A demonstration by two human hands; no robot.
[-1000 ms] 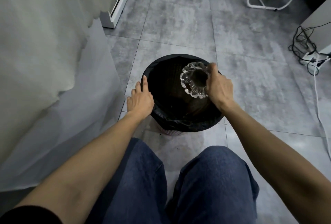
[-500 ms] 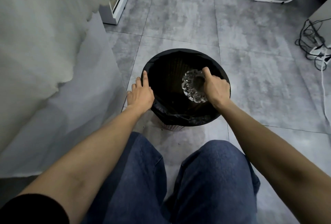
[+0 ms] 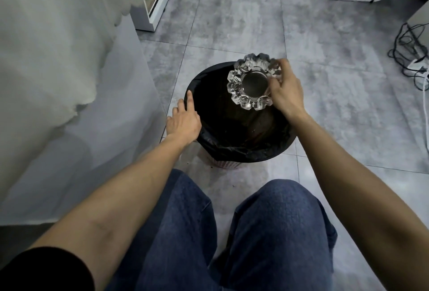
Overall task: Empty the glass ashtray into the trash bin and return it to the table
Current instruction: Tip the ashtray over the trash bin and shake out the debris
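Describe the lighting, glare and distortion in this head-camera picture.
Head view: dim, even light; the black-lined round trash bin interior is nearly featureless dark; bright highlights glint on the scalloped clear glass ashtray; wide-angle lens bends the grey floor tile lines near the edges.

The clear, scallop-edged glass ashtray (image 3: 253,82) is held over the far rim of the trash bin (image 3: 243,151), a round bin lined with a black bag, standing on the floor.

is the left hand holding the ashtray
No, the left hand rests on the trash bin rim while the right hand grips the glass ashtray.
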